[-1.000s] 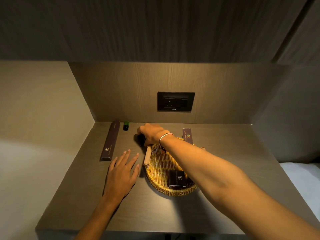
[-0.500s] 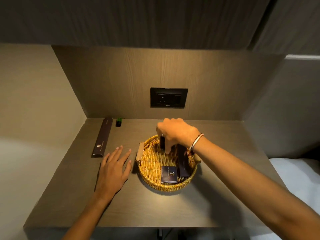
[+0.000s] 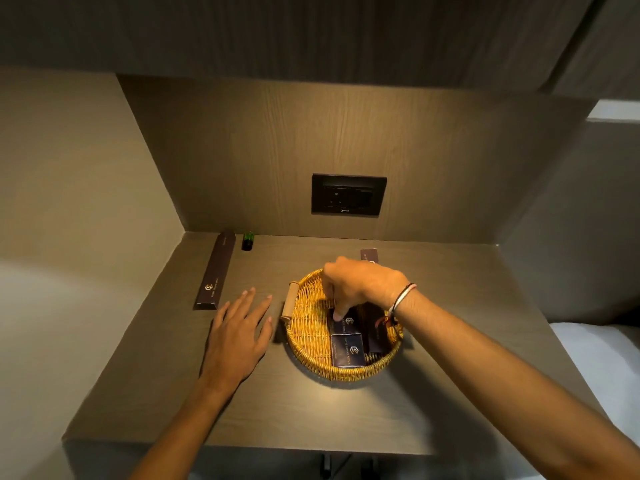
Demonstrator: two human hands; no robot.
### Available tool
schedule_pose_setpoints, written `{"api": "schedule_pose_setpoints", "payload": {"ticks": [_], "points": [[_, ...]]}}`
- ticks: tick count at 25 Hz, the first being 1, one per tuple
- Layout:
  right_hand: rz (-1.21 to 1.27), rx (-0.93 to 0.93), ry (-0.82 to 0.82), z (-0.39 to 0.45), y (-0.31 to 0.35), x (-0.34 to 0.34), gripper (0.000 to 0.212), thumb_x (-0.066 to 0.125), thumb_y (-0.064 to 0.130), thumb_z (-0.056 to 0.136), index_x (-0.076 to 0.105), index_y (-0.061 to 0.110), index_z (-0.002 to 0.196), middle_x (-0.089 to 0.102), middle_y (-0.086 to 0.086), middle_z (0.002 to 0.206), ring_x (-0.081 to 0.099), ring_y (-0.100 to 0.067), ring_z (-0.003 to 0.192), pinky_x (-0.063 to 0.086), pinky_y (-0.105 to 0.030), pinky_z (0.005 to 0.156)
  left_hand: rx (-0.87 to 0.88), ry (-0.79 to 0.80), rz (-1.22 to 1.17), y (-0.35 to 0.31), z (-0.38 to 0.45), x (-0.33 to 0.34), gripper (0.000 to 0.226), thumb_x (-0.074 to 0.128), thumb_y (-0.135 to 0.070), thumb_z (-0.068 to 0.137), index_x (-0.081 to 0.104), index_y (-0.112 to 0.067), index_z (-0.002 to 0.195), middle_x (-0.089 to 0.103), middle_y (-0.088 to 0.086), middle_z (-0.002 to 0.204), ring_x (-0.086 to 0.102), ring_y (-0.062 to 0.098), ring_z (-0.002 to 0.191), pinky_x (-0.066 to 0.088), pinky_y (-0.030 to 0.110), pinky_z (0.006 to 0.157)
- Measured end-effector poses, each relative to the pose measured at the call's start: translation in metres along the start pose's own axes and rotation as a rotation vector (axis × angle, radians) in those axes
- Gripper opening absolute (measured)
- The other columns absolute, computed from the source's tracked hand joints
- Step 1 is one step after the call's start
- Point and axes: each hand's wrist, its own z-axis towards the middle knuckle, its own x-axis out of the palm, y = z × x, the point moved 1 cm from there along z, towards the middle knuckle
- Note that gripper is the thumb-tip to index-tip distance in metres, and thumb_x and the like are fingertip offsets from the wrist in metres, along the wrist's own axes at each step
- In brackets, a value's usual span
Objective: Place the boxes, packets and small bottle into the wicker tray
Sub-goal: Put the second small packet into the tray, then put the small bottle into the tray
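The right hand (image 3: 363, 284) had carried a small dark box (image 3: 343, 322) lower into the wicker tray (image 3: 306, 327), fingertips pinching its top edge; the left hand (image 3: 239, 336) lay flat, open.

A single head-worn wide-angle camera looks forward and steeply down from close above the near edge of the desk (image 3: 145, 393), facing the back wall. The power socket (image 3: 348, 194) sits just above frame centre, the wicker tray (image 3: 308, 327) just below it; both forearms enter from the bottom edge.
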Motion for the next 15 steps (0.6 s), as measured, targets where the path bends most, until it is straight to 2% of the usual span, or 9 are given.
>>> {"api": "schedule_pose_setpoints", "payload": {"ticks": [3,6,10,13,15], "points": [[0.028,0.006,-0.188,0.017,-0.002,-0.023,0.038,0.086,0.027,0.071,0.065,0.021,0.102,0.058,-0.002,0.101,0.059,-0.024,0.088,0.047,-0.035,0.069,-0.003,0.012,0.007,0.0,0.0,0.0,0.055,0.026,-0.047,0.096,0.043,-0.026,0.144,0.042,0.008,0.153,0.036,0.02,0.142,0.029,0.046,0.116],[0.059,-0.042,-0.295,0.044,-0.001,-0.041,0.032,0.079,0.026,0.079,0.065,0.02,0.106,0.062,-0.004,0.105,0.064,-0.027,0.095,0.052,-0.039,0.078,0.007,0.047,0.004,0.002,-0.002,0.001,0.057,0.022,-0.05,0.097,0.036,-0.029,0.147,0.035,0.005,0.157,0.027,0.017,0.146,0.021,0.045,0.12],[0.054,-0.107,-0.26,0.09,0.01,-0.049,0.042,0.066,0.013,0.09,0.057,0.016,0.131,0.061,-0.014,0.123,0.062,-0.032,0.108,0.054,-0.042,0.088,0.027,0.048,0.033,0.013,-0.014,0.001,0.056,0.025,-0.052,0.097,0.027,-0.034,0.15,0.026,0.003,0.161,0.018,0.015,0.148,0.01,0.039,0.12],[-0.023,-0.162,-0.21,0.12,0.025,-0.047,0.053,0.059,0.0,0.091,0.049,0.018,0.14,0.058,-0.016,0.128,0.061,-0.034,0.111,0.05,-0.036,0.083,0.026,0.043,0.031,0.016,-0.02,0.0,0.057,0.027,-0.053,0.097,0.027,-0.034,0.151,0.026,0.002,0.161,0.017,0.014,0.149,0.01,0.038,0.119],[-0.121,-0.196,-0.202,0.135,0.036,-0.043,0.06,0.057,-0.003,0.09,0.043,0.018,0.145,0.052,-0.017,0.135,0.056,-0.036,0.118,0.049,-0.039,0.089,0.018,0.031,0.025,0.015,-0.018,-0.001,0.057,0.029,-0.053,0.096,0.029,-0.034,0.15,0.027,0.003,0.161,0.019,0.015,0.148,0.011,0.039,0.119]]}}
